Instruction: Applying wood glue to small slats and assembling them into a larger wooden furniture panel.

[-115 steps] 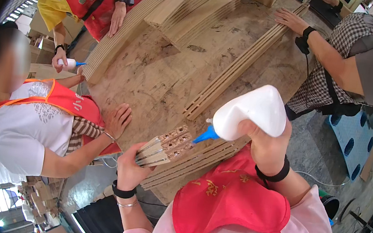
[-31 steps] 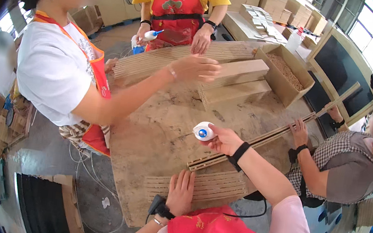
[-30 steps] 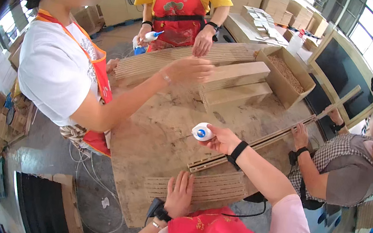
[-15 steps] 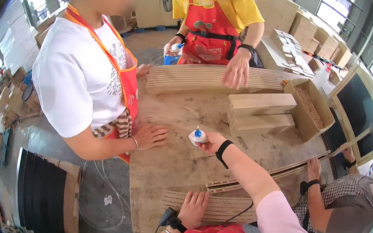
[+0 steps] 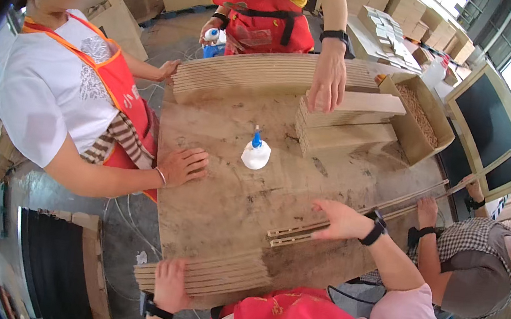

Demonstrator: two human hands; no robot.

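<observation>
A white squeeze bottle with a blue nozzle (image 5: 256, 154) stands upright in the middle of the wooden table (image 5: 224, 204), with no hand on it. My right hand (image 5: 345, 223) is open over the ends of two long, thin wooden strips (image 5: 297, 235), its fingers stretched leftward. Whether it touches them I cannot tell. Near the table's front left corner, my left hand (image 5: 171, 281) lies with fingers extended on a row of pale wooden slats (image 5: 224, 273). Part of the slats is under that hand.
A co-worker's hand (image 5: 182, 166) rests on the left table edge. Another's hand (image 5: 327, 88) hangs by stacked wooden boards (image 5: 349, 136). Long slats (image 5: 266, 77) line the far edge. A box of small brown pieces (image 5: 421, 152) stands right. A third person (image 5: 468, 258) holds the thin strips.
My right hand has let go of the squeeze bottle and come back toward the thin strips. The near slats and my left hand have shifted left. The view has moved too.
</observation>
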